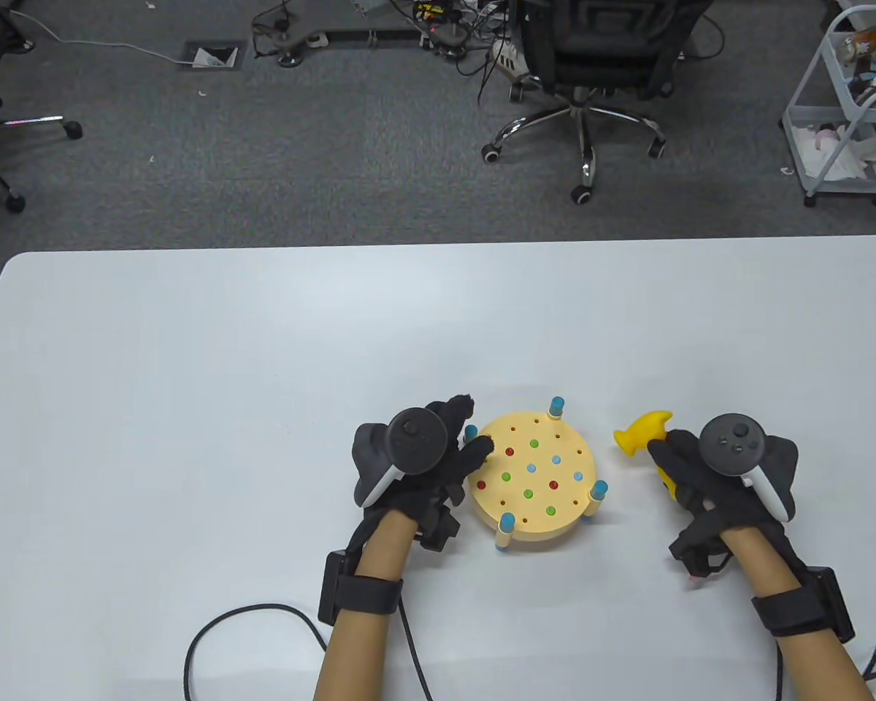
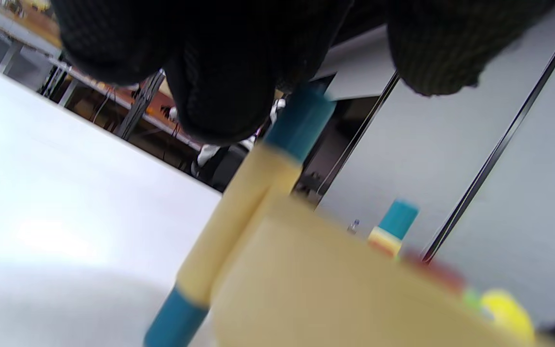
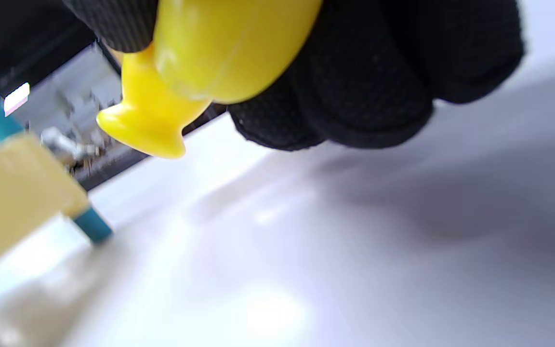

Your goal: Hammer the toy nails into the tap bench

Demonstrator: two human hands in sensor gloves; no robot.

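Tap bench [image 1: 531,478], near the table's [image 1: 190,380] front edge, probably light and rigid, steadied at its rim by left hand [image 1: 416,467]; right hand [image 1: 723,475] grips yellow hammer [image 1: 646,431] by handle.

Tap bench [image 1: 531,482] left of hammer [image 1: 646,431]

yellow hammer [image 1: 642,431]; pale bench [image 1: 529,478], red, green, blue nails [image 1: 554,484]
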